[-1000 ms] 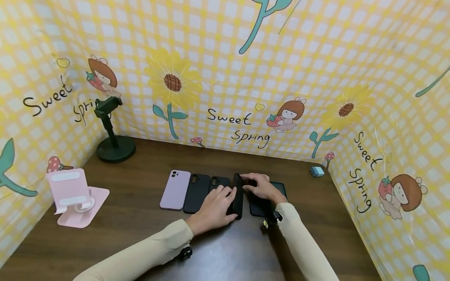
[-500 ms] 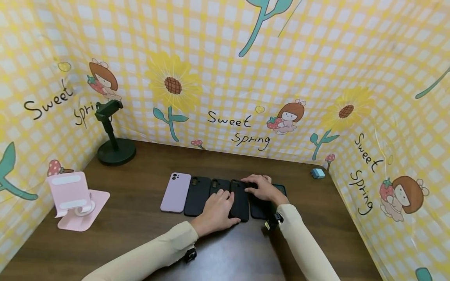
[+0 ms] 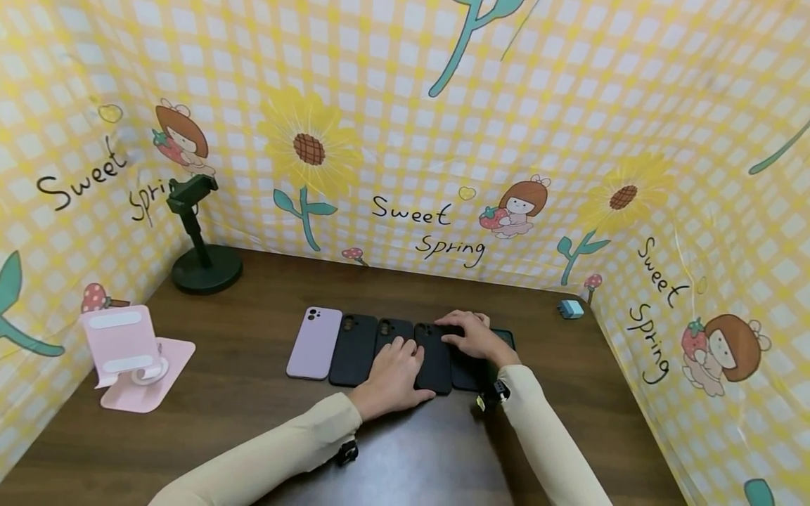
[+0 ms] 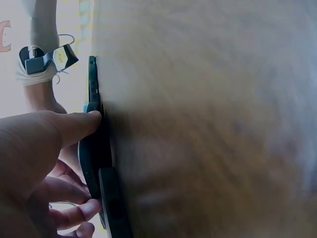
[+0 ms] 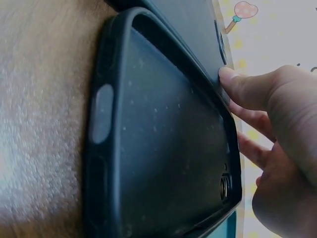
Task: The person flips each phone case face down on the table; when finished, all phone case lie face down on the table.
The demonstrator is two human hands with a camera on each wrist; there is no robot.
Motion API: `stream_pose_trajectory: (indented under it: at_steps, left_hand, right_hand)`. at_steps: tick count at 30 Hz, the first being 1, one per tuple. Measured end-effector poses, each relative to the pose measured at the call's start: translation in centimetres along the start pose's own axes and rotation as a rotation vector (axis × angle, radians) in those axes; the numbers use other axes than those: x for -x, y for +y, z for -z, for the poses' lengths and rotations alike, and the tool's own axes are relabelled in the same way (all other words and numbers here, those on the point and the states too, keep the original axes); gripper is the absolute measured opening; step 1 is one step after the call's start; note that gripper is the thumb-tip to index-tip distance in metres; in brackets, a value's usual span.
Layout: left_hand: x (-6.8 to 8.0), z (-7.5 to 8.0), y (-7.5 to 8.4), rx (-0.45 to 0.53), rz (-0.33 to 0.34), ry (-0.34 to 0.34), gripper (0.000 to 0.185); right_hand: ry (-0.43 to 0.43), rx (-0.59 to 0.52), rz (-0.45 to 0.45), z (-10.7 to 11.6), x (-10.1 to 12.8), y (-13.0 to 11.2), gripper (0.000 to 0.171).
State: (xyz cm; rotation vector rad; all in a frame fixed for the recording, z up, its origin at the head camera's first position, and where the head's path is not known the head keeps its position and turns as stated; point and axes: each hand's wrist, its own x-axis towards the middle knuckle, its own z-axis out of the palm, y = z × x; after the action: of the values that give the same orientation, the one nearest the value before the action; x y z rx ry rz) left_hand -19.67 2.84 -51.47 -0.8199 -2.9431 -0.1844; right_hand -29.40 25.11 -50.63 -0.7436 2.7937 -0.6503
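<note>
Several phone cases lie side by side in a row on the brown table (image 3: 240,414): a lilac case (image 3: 314,342) at the left, black cases (image 3: 354,349) beside it, and a dark teal case (image 3: 506,338) at the right end. My left hand (image 3: 394,374) rests flat on the middle black cases, its thumb against the lower edge of one black case (image 3: 435,360). My right hand (image 3: 472,339) lies on the cases to the right, fingertips touching that same case's top. The right wrist view shows a black case (image 5: 168,148) hollow side up, with my thumb (image 5: 247,89) at its rim.
A black phone stand (image 3: 204,246) is at the back left and a pink phone stand (image 3: 129,355) at the left. A small blue-white charger (image 3: 571,308) sits at the back right. A yellow checked backdrop (image 3: 411,140) walls the table on three sides.
The black case that stood on its edge between my hands has been laid flat into the row. Both hands stay on the cases.
</note>
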Motion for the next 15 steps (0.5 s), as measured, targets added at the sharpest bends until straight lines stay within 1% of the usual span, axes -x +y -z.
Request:
stream_pose_trajectory:
  at_steps: [9, 13, 15]
  left_hand:
    - [-0.30, -0.19, -0.16, 0.005, -0.004, 0.012, 0.085]
    - [-0.32, -0.15, -0.19, 0.010, -0.001, 0.000, 0.086]
    - [-0.32, -0.05, -0.19, 0.016, 0.000, -0.018, 0.087]
  right_hand:
    - [0.063, -0.012, -0.005, -0.55, -0.21, 0.12, 0.037]
    - [0.099, -0.018, -0.006, -0.70, -0.13, 0.21, 0.040]
    - [0.116, -0.016, 0.001, -0.55, 0.06, 0.41, 0.041]
